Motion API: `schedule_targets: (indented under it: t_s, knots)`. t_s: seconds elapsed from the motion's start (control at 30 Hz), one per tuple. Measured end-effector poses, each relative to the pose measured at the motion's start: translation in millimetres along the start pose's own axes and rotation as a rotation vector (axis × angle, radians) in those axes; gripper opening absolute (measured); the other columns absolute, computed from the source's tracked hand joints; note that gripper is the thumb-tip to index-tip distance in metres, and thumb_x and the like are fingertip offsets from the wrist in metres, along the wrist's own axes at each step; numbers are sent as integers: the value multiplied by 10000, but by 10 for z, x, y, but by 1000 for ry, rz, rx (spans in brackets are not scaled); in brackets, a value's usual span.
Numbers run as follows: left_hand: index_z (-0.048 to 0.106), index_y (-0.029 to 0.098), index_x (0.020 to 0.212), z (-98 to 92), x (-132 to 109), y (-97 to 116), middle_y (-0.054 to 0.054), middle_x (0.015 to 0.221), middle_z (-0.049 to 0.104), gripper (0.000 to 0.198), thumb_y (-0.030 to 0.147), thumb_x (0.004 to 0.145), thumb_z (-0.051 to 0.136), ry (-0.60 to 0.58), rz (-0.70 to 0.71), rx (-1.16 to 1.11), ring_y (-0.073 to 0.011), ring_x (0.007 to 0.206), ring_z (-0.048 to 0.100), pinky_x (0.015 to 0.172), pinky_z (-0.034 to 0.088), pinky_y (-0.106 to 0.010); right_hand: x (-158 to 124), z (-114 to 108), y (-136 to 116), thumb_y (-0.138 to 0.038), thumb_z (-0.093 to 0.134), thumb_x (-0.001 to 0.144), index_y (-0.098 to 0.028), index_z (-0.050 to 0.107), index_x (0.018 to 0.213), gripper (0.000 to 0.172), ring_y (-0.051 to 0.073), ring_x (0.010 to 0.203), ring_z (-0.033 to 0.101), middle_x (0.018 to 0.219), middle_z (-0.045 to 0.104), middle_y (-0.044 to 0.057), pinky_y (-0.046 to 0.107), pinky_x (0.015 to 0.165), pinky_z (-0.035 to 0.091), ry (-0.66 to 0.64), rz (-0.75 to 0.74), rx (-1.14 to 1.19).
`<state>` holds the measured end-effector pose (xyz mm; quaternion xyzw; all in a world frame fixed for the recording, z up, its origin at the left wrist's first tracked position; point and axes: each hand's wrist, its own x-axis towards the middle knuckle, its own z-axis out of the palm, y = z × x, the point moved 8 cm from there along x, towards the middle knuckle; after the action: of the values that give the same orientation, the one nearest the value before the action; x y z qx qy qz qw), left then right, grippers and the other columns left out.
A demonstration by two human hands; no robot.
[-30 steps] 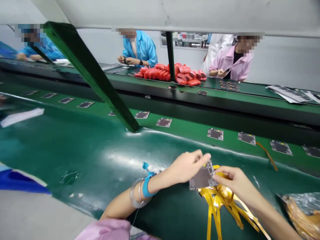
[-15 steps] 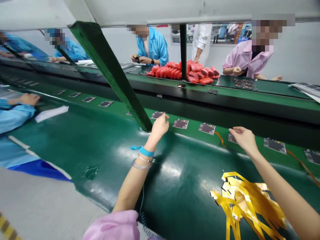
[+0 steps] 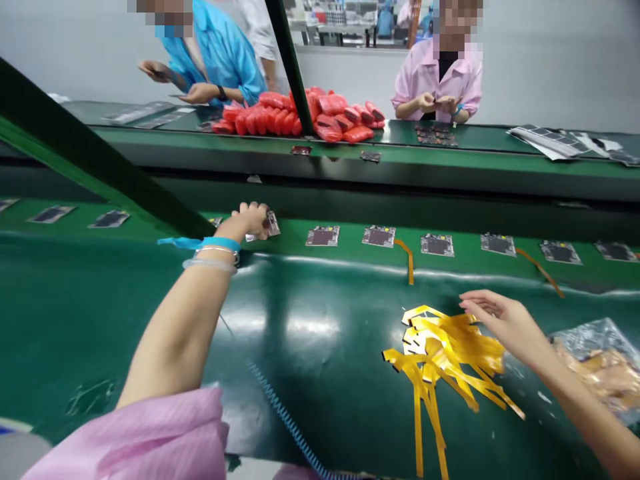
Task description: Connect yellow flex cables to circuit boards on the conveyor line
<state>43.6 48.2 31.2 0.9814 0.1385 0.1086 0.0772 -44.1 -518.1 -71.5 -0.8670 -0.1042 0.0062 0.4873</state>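
Note:
My left hand (image 3: 253, 220), with a blue wrist strap and bracelets at its wrist, is closed over a circuit board (image 3: 273, 225) on the green strip; the fingers hide part of the board. My right hand (image 3: 500, 320) hovers by the upper right of a pile of yellow flex cables (image 3: 440, 347), fingers stretched out and nothing visible in them. Further boards lie in a row, among them one board (image 3: 323, 236) just right of my left hand. Another board (image 3: 379, 236) has an orange flex cable (image 3: 407, 257) attached at its right side.
A slanted green post (image 3: 115, 173) stands at the left. A clear plastic bag (image 3: 600, 360) lies at the right, and a coiled blue cord (image 3: 290, 420) runs along the front. Across the line, red packets (image 3: 280, 113) are heaped before a person in blue (image 3: 225, 47); another wears pink (image 3: 410, 73).
My view has swung to the right. My left hand has closed over a board in the row, and my right hand has drawn back from the row to the yellow flex cables.

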Motion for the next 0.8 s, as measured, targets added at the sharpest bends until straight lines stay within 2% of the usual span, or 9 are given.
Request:
schedule_targets:
  t_s: [0.17, 0.23, 0.3, 0.33, 0.43, 0.57, 0.63, 0.7, 0.8]
  knots:
    - [622, 105, 1071, -230, -225, 298, -68, 1038, 675, 212, 278, 949, 629, 90, 51, 47, -263, 1076, 616, 937, 478, -361, -172, 581, -377, -399, 616, 939, -245, 734, 1031, 215, 264, 963, 665, 1014, 740, 65, 384, 860, 500, -212, -299, -225]
    - [581, 130, 1105, -320, -495, 592, -63, 1001, 678, 218, 284, 953, 609, 212, 92, -35, -224, 988, 627, 874, 468, -305, -133, 758, -414, -365, 669, 903, -240, 736, 983, 163, 278, 951, 641, 958, 727, 64, 400, 860, 478, -217, -343, -234]
    - [579, 147, 1051, -380, -887, 959, -41, 911, 677, 217, 314, 924, 634, 355, 178, -281, -198, 869, 626, 801, 467, -279, -65, 863, -397, -347, 682, 889, -229, 730, 874, 128, 275, 881, 630, 864, 713, 58, 402, 823, 465, -202, -353, -220]
    - [579, 155, 1008, -345, -1094, 1168, -29, 885, 671, 201, 326, 919, 634, 357, 241, -403, -184, 837, 620, 780, 466, -268, -35, 890, -389, -346, 677, 893, -227, 723, 813, 151, 267, 837, 627, 817, 706, 51, 397, 804, 460, -196, -361, -208]
    - [563, 163, 970, -54, -1649, 1755, -34, 929, 677, 211, 353, 909, 633, 161, 354, -748, -177, 849, 626, 743, 479, -254, 13, 857, -390, -381, 671, 901, -249, 743, 746, 216, 255, 794, 634, 775, 724, 35, 389, 780, 463, -163, -385, -147]
    - [572, 184, 1093, 399, -2214, 2390, -34, 1016, 676, 268, 341, 891, 652, -217, 430, -975, -182, 904, 633, 753, 490, -258, -74, 541, -452, -459, 684, 895, -251, 740, 790, 240, 290, 973, 647, 978, 754, 60, 437, 891, 474, 37, -402, -4]
    - [576, 192, 1072, 560, -2424, 2587, -8, 926, 668, 248, 334, 885, 654, -366, 414, -975, -162, 820, 621, 678, 470, -237, -215, 322, -477, -452, 568, 983, -240, 673, 958, 238, 271, 1015, 655, 1015, 727, 74, 444, 930, 479, 199, -393, 93]
    - [571, 196, 1019, 626, -2598, 2720, 27, 803, 630, 209, 330, 882, 654, -448, 403, -960, -132, 703, 577, 589, 419, -214, -418, 130, -486, -405, 466, 1043, -257, 560, 1106, 186, 225, 884, 681, 864, 677, 27, 403, 855, 516, 355, -389, 255]
    - [555, 203, 951, 592, -2797, 2844, 58, 714, 584, 146, 303, 884, 638, -473, 420, -941, -105, 625, 529, 544, 371, -199, -665, 108, -512, -357, 608, 975, -265, 562, 1098, 161, 160, 589, 558, 652, 492, -60, 289, 621, 475, 350, -377, 339]
